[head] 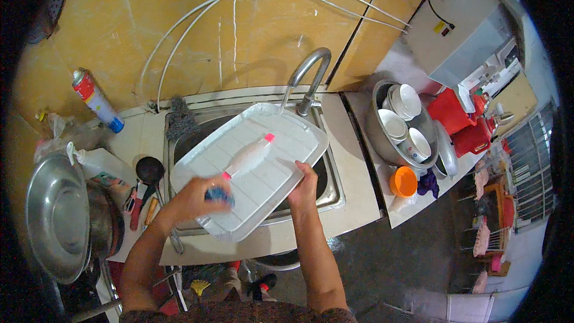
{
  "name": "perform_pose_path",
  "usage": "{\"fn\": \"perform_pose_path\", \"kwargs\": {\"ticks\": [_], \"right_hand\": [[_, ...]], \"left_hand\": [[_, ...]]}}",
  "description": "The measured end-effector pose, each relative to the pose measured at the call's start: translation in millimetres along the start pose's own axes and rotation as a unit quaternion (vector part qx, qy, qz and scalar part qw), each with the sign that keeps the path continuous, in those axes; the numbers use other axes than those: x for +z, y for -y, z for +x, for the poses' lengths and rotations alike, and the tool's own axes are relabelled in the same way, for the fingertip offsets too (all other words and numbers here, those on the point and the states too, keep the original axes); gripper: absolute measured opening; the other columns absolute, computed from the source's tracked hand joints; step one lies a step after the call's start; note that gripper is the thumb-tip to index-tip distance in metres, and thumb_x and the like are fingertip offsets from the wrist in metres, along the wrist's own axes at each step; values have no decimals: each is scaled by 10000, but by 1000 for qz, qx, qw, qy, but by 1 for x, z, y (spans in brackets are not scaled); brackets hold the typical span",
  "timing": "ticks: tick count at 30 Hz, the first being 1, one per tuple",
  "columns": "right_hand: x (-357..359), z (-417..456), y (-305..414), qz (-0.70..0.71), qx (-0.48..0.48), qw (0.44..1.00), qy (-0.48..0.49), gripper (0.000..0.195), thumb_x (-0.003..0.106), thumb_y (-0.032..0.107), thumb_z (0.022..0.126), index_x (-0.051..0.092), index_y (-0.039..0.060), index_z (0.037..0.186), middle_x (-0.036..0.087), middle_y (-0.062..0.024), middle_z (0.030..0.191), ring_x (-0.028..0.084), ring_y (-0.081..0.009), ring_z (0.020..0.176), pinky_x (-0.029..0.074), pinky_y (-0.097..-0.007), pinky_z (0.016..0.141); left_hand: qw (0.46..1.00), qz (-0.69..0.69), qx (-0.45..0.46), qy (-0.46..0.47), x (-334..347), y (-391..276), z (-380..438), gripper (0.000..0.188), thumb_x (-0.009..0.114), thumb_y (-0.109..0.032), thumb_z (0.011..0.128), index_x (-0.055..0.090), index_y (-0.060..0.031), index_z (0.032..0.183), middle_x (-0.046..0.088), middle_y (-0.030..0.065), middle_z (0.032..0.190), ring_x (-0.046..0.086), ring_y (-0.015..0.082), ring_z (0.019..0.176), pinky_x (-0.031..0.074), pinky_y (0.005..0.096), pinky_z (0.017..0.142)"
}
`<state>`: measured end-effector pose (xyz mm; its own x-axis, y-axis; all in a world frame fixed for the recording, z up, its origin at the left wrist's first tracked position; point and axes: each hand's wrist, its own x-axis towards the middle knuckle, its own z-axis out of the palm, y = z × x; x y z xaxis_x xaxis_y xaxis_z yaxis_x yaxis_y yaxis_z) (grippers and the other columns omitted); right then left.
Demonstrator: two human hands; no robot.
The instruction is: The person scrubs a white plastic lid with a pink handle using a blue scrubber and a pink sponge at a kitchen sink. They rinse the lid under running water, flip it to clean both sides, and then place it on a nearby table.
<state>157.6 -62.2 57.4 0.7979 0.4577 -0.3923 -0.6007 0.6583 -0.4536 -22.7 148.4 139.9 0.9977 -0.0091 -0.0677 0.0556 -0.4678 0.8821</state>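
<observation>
A translucent white plastic lid [278,175], ribbed and rounded at the corners, lies slanted over the stainless steel sink [338,199]. Along its middle runs a pale handle [249,157] with pink ends. My right hand [305,184] grips the lid's right edge, thumb on top. In my left hand [199,199] is a dark blue scrubber [219,195], blurred and held over the lid's near left part; whether it touches the surface I cannot tell. From the curved metal faucet [320,56], a thin stream appears to fall at the lid's far edge.
A grey cloth [181,119] hangs at the sink's back left corner. Leftward are a spray can [98,101], a white jug [105,166], a black ladle [150,170] and a large metal basin [58,217]. Rightward, a metal basin [381,143] holds white bowls, near an orange cup [402,181].
</observation>
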Motion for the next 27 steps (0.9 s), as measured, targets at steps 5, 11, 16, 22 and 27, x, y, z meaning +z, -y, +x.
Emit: {"fn": "perform_pose_path", "kwargs": {"ticks": [5,11,16,22,27], "right_hand": [[-20,-4,-31,53,14,998,-13,589,573,87,738,451,-38,1301,558,-197,1227,526,-387,1164,424,-510,1041],[-34,-13,-52,7,5,1000,10,579,569,54,699,495,-32,1266,591,-181,1186,571,-369,1108,442,-500,1027],[-39,-7,-67,-35,16,999,27,599,570,23,687,489,-3,1280,586,-152,1201,573,-327,1112,453,-471,1018],[-42,-4,-64,99,-38,992,72,537,552,191,916,400,110,1424,442,-117,1422,443,-245,1309,368,-421,1100],[-51,-6,-44,4,-37,998,41,613,596,31,721,474,6,1321,557,-125,1266,536,-295,1181,416,-435,1049]], "left_hand": [[937,272,-45,-215,-8,73,85,523,691,-311,820,556,-10,1226,611,214,1151,571,370,1089,441,434,935],[917,344,-97,-177,24,107,174,701,567,-538,864,511,-25,1339,478,223,1391,427,368,1315,336,508,1073],[946,280,-44,-155,82,89,225,640,535,-526,882,562,-35,1291,511,212,1370,452,380,1294,366,485,1059],[960,199,197,18,144,26,184,509,586,-310,901,503,-27,1315,486,200,1373,436,369,1310,342,498,1067],[900,374,192,111,98,8,213,446,562,-246,899,518,-120,1325,484,136,1390,373,290,1368,314,521,1067]]}}
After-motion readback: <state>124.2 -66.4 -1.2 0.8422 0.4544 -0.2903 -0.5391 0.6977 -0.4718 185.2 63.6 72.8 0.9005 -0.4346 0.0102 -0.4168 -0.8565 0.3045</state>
